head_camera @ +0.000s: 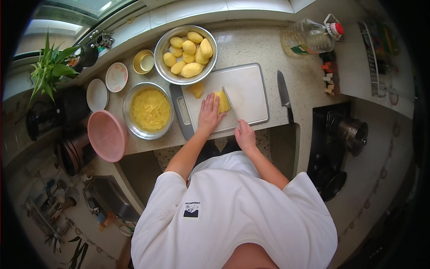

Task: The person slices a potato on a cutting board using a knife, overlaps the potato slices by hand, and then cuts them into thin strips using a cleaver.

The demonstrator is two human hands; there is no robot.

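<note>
On a white cutting board with a grey rim (247, 80) lie thin yellow potato slices (222, 102), fanned in a stack. My left hand (209, 114) rests flat with its fingers over the left part of that stack. My right hand (246, 135) grips the handle of a kitchen knife (230, 101), whose blade stands at the stack's right edge. More cut potato pieces (196, 90) lie at the board's upper left. Behind the board, a metal bowl (215, 64) holds several peeled potatoes (189, 47). Shredded potato (150, 109) fills another metal bowl (126, 111) at the left.
A second knife (284, 90) lies right of the board. A large oil bottle (307, 37) stands at the back right, and a black stove (322, 148) is at the right. Leftward are a pink basin (106, 136), small dishes (116, 77), a brass-coloured bowl (143, 62) and a sink (114, 195).
</note>
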